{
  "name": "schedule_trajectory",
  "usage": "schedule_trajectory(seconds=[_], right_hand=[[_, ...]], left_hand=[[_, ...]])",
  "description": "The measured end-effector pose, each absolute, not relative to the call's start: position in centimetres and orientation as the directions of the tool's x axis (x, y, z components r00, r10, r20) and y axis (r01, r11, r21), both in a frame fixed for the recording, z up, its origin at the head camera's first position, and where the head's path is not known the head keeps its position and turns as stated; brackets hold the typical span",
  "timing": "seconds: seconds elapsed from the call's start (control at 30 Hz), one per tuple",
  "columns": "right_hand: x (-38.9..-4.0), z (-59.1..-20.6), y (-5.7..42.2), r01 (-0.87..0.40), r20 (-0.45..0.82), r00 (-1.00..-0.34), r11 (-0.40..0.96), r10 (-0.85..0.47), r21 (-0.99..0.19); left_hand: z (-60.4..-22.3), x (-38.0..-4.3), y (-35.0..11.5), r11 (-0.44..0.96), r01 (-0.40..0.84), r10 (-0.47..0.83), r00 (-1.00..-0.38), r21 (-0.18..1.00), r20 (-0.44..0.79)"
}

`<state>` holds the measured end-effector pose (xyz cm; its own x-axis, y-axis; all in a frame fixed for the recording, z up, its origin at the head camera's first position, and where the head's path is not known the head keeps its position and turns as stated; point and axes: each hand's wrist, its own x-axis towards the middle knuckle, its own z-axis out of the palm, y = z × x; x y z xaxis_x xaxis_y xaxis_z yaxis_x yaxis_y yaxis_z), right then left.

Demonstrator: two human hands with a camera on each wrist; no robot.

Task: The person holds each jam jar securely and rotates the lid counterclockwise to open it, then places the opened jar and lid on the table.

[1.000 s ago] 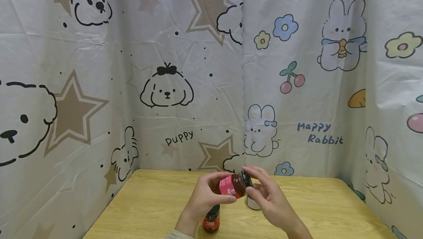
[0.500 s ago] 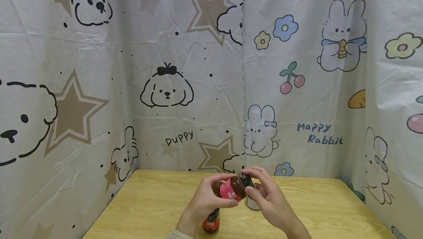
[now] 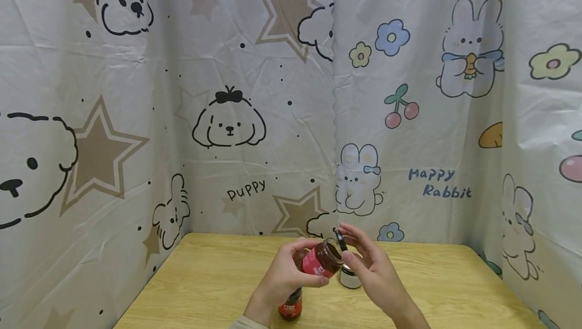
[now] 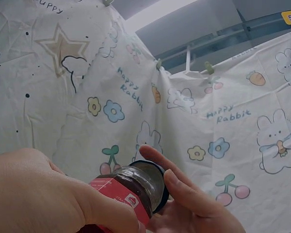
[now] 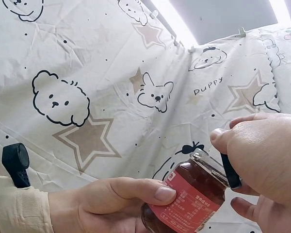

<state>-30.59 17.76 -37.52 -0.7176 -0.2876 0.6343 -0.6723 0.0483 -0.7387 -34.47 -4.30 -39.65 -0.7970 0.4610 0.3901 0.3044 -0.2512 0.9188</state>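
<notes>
My left hand (image 3: 284, 271) grips a glass jar (image 3: 320, 261) with a pinkish-red label and dark reddish-brown contents. The jar is tilted, its mouth toward my right hand (image 3: 373, 273). Between the fingers and thumb of that hand is a black lid (image 3: 340, 239), just off the glass rim. In the right wrist view the lid (image 5: 231, 171) stands on edge beside the bare jar mouth, and the left thumb presses on the label. From the left wrist, the lid (image 4: 161, 187) shows behind the clear jar neck (image 4: 144, 178).
A second jar (image 3: 291, 306) with a dark lid and red label stands on the wooden table (image 3: 204, 283), below the left hand. Behind the right hand stands a short, pale-labelled jar (image 3: 350, 277), partly covered. Printed curtains (image 3: 254, 167) enclose the table's back and sides.
The black lid has come off the held jar, moving up and to the right with my right hand. The jar's mouth now shows. The left hand keeps its grip, almost still.
</notes>
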Motion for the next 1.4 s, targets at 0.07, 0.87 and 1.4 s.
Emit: schedule_trajectory(seconds=[0.07,0.87,1.4], right_hand=[[-30.52,-37.49,17.78,-0.678,0.640,-0.713,0.048,-0.288,-0.734],[-30.52,-37.69,17.19,-0.576,0.583,-0.798,-0.093,-0.152,-0.812],[-30.58,-38.11,16.83,-0.613,0.641,-0.755,-0.198,-0.141,-0.765]], left_hand=[[-39.64,-34.42,-4.25,-0.245,0.308,0.460,-0.798,0.920,0.389],[-39.82,-34.41,-4.25,-0.336,0.333,0.433,-0.776,0.881,0.458],[-40.33,-34.93,-4.28,-0.420,0.371,0.392,-0.749,0.829,0.534]])
